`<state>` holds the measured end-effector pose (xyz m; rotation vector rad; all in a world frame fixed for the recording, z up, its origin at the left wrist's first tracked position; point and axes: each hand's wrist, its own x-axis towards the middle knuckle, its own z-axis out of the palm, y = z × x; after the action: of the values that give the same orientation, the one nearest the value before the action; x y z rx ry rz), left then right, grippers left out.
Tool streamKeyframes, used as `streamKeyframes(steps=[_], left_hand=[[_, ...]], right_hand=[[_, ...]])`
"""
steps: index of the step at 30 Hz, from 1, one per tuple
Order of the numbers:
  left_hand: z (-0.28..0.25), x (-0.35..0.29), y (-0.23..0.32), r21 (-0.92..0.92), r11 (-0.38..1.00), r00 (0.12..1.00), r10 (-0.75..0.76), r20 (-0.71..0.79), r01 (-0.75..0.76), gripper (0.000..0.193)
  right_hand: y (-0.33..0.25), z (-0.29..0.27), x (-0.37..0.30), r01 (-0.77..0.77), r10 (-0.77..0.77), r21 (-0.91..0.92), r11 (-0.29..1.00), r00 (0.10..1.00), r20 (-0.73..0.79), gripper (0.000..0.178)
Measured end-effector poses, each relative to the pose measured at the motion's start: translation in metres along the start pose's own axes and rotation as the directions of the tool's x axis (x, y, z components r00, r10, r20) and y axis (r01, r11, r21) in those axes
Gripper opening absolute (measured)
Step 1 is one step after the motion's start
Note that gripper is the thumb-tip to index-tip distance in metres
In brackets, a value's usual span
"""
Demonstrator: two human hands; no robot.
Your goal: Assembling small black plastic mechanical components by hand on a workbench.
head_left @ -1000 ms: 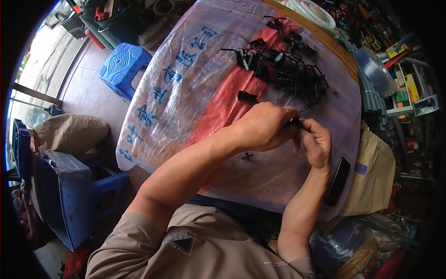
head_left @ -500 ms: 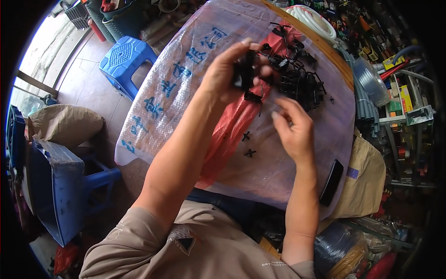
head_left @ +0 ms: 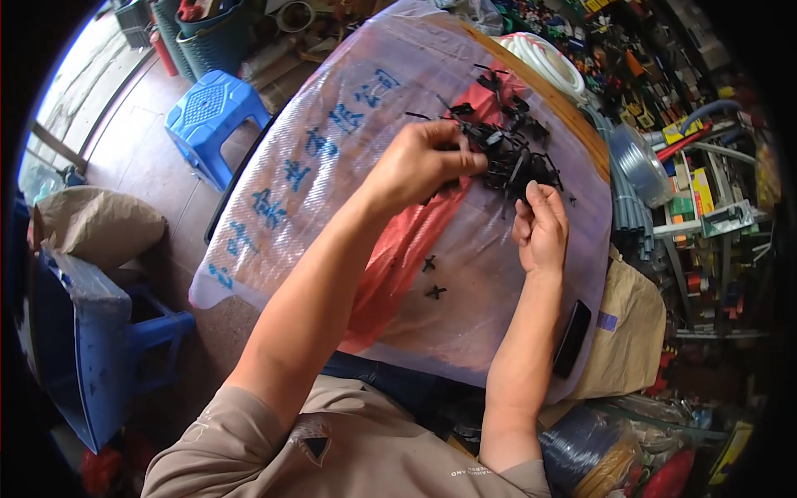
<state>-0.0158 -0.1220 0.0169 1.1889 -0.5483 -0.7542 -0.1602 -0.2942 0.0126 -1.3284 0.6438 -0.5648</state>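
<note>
"Where to look for the black parts [head_left: 508,163]?"

"Heaped toward the far right of the tabletop [head_left: 573,122], on a translucent sheet [head_left: 324,199] with a red band [head_left: 398,257]."

"And right beside the heap?"

"See the left hand [head_left: 419,162] at its left, bent, with thumb and forefinger close together. See the right hand [head_left: 545,236] at its near side, half curled, thumb near forefinger. Can't tell whether gripping anything with either."

"Farther out?"

"Notice a black cross-shaped piece [head_left: 428,263] nearer the body, then a flat black slab [head_left: 572,339] by the sheet's right edge."
</note>
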Motion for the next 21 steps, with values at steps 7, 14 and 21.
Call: streamKeyframes(steps=[7,14,21], left_hand=[[0.037,-0.007,-0.025,0.519,0.709,0.878,0.402,0.259,-0.477,0.041],[0.055,-0.008,-0.031,0.432,0.813,0.920,0.357,0.160,-0.390,0.024],[0.056,-0.008,-0.031,0.338,0.908,0.968,0.240,0.067,-0.248,0.025]], right_hand=[[-0.003,-0.002,-0.011,-0.020,0.021,0.032,0.999,0.999,-0.039,0.023],[-0.001,0.001,-0.017,0.032,-0.036,0.066,0.997,0.997,0.066,0.026],[0.012,-0.004,-0.019,0.354,-0.353,0.032,0.935,0.916,0.189,0.016]])
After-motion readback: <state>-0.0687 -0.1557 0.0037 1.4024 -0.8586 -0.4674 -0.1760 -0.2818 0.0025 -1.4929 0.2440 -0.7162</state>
